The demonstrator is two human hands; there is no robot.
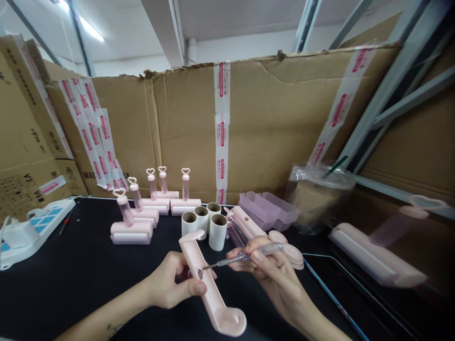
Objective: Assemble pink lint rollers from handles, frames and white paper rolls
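Note:
My left hand (177, 282) is closed around the middle of a pink lint roller cover (215, 298), which is tilted with its hollow side up. In my right hand (270, 265) is a screwdriver (243, 256) with a clear handle, held like a pen. Its metal tip is at the dark hole in the middle of the cover; whether it touches the rim I cannot tell. Behind the cover stand several white paper rolls (217, 232). Just beyond my right hand lie another pink cover (249, 222) and some round pink pieces (292, 255).
Several assembled pink lint rollers (131, 232) with heart-topped handles stand at the back left. Lilac translucent trays (263, 208) and a plastic bag (313, 194) are at the back right. A power strip (42, 232) lies far left. A cardboard wall (185, 128) closes off the back.

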